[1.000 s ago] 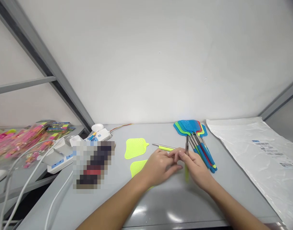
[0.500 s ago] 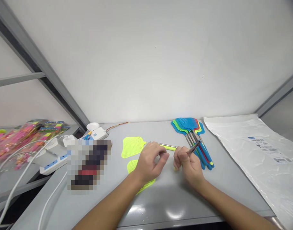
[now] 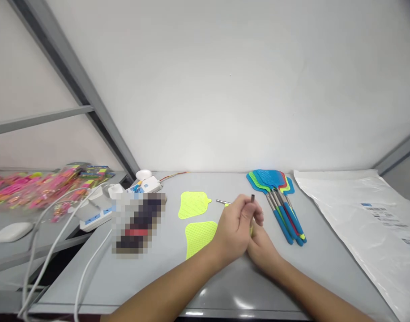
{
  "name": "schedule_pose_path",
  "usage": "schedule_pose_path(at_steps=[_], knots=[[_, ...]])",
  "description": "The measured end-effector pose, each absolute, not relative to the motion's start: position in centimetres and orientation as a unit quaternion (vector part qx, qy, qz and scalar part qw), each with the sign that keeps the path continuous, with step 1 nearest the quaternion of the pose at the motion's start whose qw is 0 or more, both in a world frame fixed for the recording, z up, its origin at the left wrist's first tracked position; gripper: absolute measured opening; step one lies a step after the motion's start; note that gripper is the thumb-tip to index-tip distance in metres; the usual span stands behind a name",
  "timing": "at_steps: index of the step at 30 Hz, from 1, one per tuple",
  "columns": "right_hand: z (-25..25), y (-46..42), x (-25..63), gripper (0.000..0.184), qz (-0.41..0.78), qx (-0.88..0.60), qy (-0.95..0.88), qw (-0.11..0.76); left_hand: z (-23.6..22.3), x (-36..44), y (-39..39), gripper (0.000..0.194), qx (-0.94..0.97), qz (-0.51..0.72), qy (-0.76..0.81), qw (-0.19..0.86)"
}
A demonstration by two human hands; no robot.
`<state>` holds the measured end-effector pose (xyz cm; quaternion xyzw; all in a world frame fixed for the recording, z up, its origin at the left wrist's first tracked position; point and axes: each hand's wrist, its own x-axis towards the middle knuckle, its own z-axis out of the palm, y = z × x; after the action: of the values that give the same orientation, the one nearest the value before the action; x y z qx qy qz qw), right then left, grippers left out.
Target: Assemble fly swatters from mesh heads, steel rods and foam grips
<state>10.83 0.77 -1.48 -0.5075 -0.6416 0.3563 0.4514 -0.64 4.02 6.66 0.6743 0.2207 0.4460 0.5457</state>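
Observation:
Both hands meet at the middle of the grey table (image 3: 312, 264). My left hand (image 3: 233, 230) is curled over my right hand (image 3: 260, 243), and together they grip a metal rod with a yellow-green handle (image 3: 252, 203), its dark tip poking up above the fingers. Two loose yellow-green swatter heads (image 3: 193, 203) (image 3: 200, 235) lie just left of the hands. Another rod with a yellow handle (image 3: 222, 202) lies partly hidden behind my left hand. A fanned pile of finished swatters (image 3: 275, 192), mostly blue, rests to the right.
A large plastic bag (image 3: 366, 214) with labels covers the table's right side. A white power strip (image 3: 97, 212) with cables, a blurred-out object (image 3: 138, 223) and a white box (image 3: 146, 184) sit at the left. Pink packaged goods (image 3: 40, 190) pile on a side shelf.
My hands have come together: the left one now closes over the right. The rod turned from slanting right to pointing nearly upright.

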Motion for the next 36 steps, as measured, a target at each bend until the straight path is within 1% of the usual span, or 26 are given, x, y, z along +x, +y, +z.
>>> schedule_pose_path(at_steps=[2,5,10,16,20,24,27,30,33,36], knots=[[-1.6,0.7,10.8,0.027,0.374,-0.509,-0.647,0.427,6.9,-0.2,4.4,0.027,0.586,0.518,0.237,0.576],[-1.6,0.4,10.8,0.033,0.381,-0.513,-0.637,0.431,7.0,0.0,5.2,0.028,0.507,0.578,0.245,0.591],[-1.1,-0.4,10.5,0.034,0.374,-0.503,-0.648,0.434,6.2,-0.3,4.7,0.031,0.493,0.596,0.252,0.582],[-0.2,-1.4,9.7,0.034,0.364,-0.489,-0.672,0.421,4.9,0.2,2.3,0.030,0.423,0.632,0.261,0.595],[0.3,-1.6,9.4,0.034,0.370,-0.483,-0.670,0.425,4.4,0.4,1.8,0.032,0.414,0.633,0.259,0.601],[0.3,-1.3,9.8,0.034,0.363,-0.492,-0.685,0.395,3.4,0.0,2.0,0.033,0.420,0.631,0.289,0.585],[0.4,-0.9,10.6,0.034,0.342,-0.509,-0.700,0.367,2.7,-1.4,2.7,0.034,0.478,0.589,0.322,0.567],[0.6,-0.7,11.3,0.035,0.330,-0.540,-0.692,0.346,3.0,-3.9,4.0,0.037,0.602,0.488,0.346,0.529],[0.6,-0.8,12.0,0.036,0.299,-0.561,-0.695,0.335,3.7,-6.9,5.0,0.038,0.698,0.396,0.380,0.459],[0.3,-1.0,13.1,0.033,0.262,-0.568,-0.708,0.326,3.5,-9.1,4.9,0.029,0.779,0.319,0.413,0.347]])
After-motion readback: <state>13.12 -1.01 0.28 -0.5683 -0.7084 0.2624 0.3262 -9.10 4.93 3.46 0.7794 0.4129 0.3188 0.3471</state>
